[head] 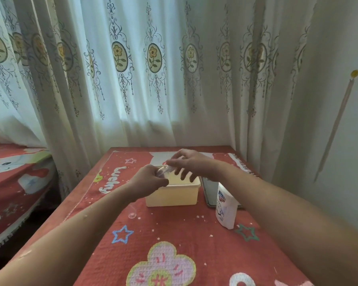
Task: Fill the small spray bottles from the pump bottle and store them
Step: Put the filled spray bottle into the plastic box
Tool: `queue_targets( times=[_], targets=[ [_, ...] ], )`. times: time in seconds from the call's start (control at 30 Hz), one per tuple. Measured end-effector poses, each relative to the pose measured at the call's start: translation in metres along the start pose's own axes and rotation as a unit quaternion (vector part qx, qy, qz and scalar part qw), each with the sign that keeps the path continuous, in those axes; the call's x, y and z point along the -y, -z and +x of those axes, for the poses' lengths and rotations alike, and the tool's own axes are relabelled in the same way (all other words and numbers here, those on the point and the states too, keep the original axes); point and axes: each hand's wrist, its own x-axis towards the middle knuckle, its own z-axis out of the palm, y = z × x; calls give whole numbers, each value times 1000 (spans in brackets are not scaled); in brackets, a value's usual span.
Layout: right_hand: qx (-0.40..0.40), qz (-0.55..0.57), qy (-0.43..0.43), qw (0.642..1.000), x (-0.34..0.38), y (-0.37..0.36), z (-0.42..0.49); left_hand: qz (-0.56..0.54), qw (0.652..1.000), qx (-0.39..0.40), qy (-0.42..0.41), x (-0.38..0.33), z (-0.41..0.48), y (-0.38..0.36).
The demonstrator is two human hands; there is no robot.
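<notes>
The left hand is gripping a small clear spray bottle above the cream box, and the right hand is pinching its top. Right of the fingers, the pump bottle is standing on the table, with the right forearm hiding its top.

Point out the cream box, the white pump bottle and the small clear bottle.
cream box (172,196): head view, front wall.
white pump bottle (225,211): head view, labelled body.
small clear bottle (164,169): head view, clear body above the box.

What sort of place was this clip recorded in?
Most likely a room in a home, perhaps a bedroom: floor-length flower-patterned curtains hang behind a table under a red cartoon cloth, and what looks like a bed with a similar red cover stands at the left.
</notes>
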Motion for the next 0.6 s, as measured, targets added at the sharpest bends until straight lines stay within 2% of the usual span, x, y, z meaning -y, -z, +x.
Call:
queue_targets(
  times=[0.1, 0.2, 0.27, 0.37, 0.43, 0.53, 0.6],
  targets=[
    [2, -35, -52, 998, 1, 4, -1, 23, 1000, -10, 3, 0, 0, -3],
    [-12, -44, -15, 999, -3, 0, 0, 20, 1000, -10, 2, -2, 0, -6],
    [30, 11, 8, 999, -5, 4, -2, 13, 1000, -19, 3, 0, 0, -6],
    [104, 85, -12, 991, -5, 9, -5, 8, 1000, -21, -1, -1, 0, -5],
    [95, 70, -45, 992, 1, 5, -8, 15, 1000, -17, -6, -3, 1, -6],
    [26, 6, -98, 995, 1, 1, -2, 19, 1000, -21, -8, -4, 2, -9],
    [0, -17, -77, 997, -6, 0, 3, 22, 1000, -20, -6, -3, 2, -10]
  ],
)
